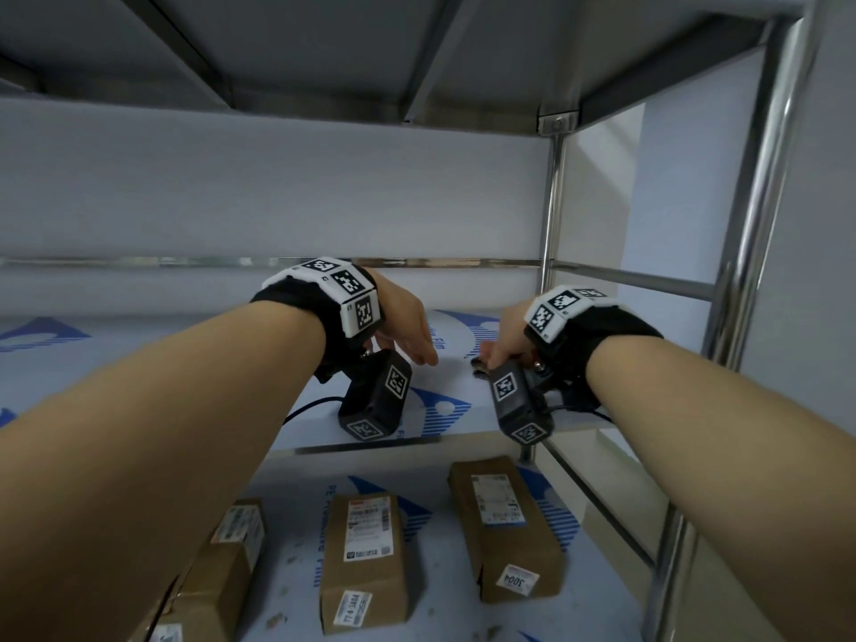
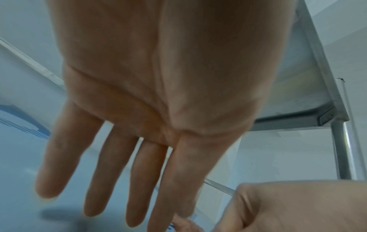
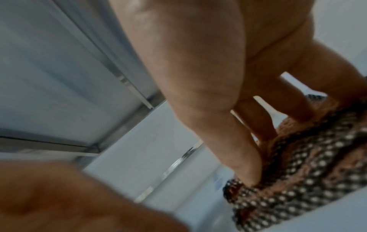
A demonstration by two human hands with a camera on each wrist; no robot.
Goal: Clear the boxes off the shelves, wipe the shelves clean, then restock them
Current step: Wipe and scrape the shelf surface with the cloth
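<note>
Both hands are over the middle shelf [image 1: 287, 405], a metal board under white film printed with blue marks. The left hand [image 1: 407, 324] is spread, its fingers [image 2: 111, 177] straight and a little apart, palm turned down toward the shelf and holding nothing; whether the fingertips touch the film cannot be told. Just beside it, toward the steel post [image 1: 551, 196] at the shelf's back corner, the right hand [image 1: 507, 338] is bent down with its fingers [image 3: 236, 138] curled onto a cloth [image 3: 309, 164], a brown and black weave dotted with white, which lies on the shelf under the fingertips. In the head view only a dark scrap of that cloth [image 1: 478, 367] peeps out below the right hand. The two hands are near each other but apart. On the shelf below [image 1: 296, 567], also film-covered, lie brown boxes with white labels: one [image 1: 507, 525] beneath the right hand, marked 3004 at its near end; a second [image 1: 366, 563] beneath the left hand's side of the middle shelf; and a third [image 1: 222, 576] farther from the post, partly hidden by the left forearm. Above the hands runs the grey underside of the top shelf [image 1: 324, 44].
</note>
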